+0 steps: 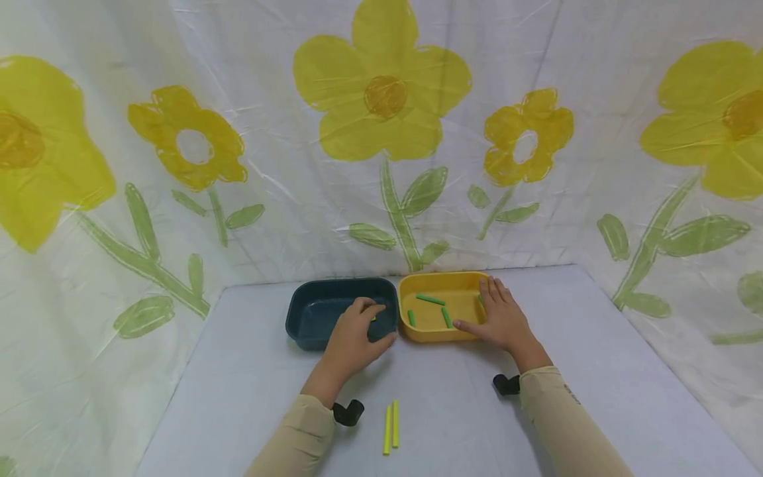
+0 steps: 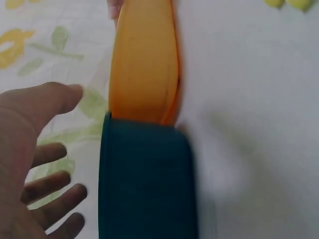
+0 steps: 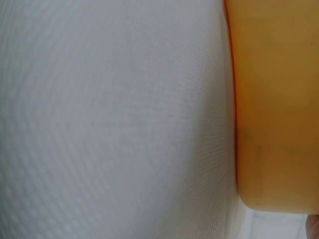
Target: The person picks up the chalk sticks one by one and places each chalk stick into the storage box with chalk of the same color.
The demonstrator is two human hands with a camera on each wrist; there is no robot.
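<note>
My left hand (image 1: 353,338) hangs over the right part of a dark blue-green tray (image 1: 306,336), its thumb apart from the fingers. In the left wrist view its fingers (image 2: 62,196) are bent a little and nothing shows between them and the thumb. A small yellow bit (image 1: 374,318) shows by the fingers, partly hidden. My right hand (image 1: 501,318) lies spread over the right end of a yellow tray (image 1: 438,336), thumb at the near rim. Inside that tray lie several short green sticks (image 1: 430,299), one partly covered by the right hand.
Two yellow sticks (image 1: 391,427) lie side by side on the white tabletop (image 1: 453,417), nearer to me than the trays. The trays stand side by side, close to the flower-print curtain (image 1: 286,218) behind. A black wrist camera (image 1: 348,413) sits on each wrist.
</note>
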